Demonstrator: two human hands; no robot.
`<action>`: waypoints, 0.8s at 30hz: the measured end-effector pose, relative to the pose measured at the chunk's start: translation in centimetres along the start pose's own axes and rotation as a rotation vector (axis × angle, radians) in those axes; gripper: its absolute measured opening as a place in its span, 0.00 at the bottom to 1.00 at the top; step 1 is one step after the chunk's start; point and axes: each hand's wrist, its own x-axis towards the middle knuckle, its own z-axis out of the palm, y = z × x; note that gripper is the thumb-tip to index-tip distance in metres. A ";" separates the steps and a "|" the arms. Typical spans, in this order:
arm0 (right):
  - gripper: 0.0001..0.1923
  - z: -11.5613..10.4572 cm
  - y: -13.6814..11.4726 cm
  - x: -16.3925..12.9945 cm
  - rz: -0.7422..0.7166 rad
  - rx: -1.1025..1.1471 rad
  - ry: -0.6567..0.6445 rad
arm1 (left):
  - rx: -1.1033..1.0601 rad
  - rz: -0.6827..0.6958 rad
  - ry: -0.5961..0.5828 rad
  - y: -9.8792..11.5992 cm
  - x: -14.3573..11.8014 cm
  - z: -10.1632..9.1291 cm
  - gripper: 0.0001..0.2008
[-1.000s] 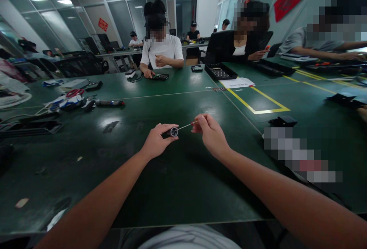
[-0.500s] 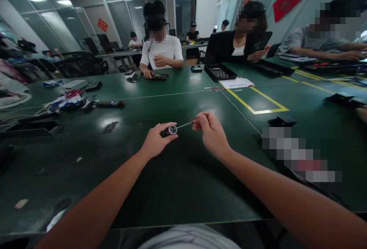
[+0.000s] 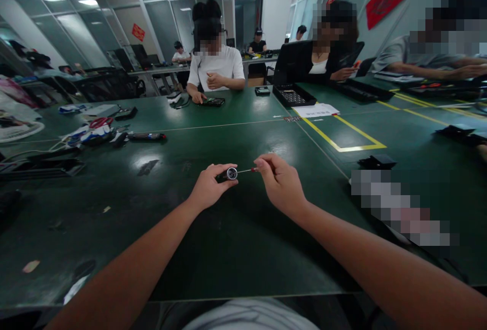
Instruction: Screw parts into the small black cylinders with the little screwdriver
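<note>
My left hand (image 3: 208, 188) grips a dark round tube (image 3: 232, 173) between thumb and fingers, its silver-rimmed open end turned towards me. My right hand (image 3: 279, 178) is closed around the red handle of a slim screwdriver (image 3: 245, 170). The thin metal shaft points left, and its tip meets the rim or mouth of the tube; I cannot tell how deep it reaches. Both hands are held over the green table (image 3: 243, 249), and most of the handle is hidden in my right fingers.
Left lie a black pen-like tool (image 3: 147, 137), red-handled pliers or scissors (image 3: 101, 122) among gloves, and a black tray (image 3: 41, 165). Further back are a parts tray (image 3: 293, 96) and a paper (image 3: 315, 110). A black bracket (image 3: 376, 161) sits right. A person in white (image 3: 216, 69) works opposite.
My right hand has dipped slightly, so the screwdriver shaft, slanted before, is nearly level now. The tube's mouth has turned a little. My view has shifted slightly.
</note>
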 end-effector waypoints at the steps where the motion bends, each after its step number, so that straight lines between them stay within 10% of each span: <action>1: 0.11 0.0 -0.1 0.0 -0.018 -0.009 -0.003 | -0.005 0.000 0.001 0.0 0.0 0.0 0.20; 24: 0.12 -0.4 -0.9 0.0 -0.033 -0.059 -0.198 | -0.008 -0.023 0.015 0.3 0.1 -0.2 0.19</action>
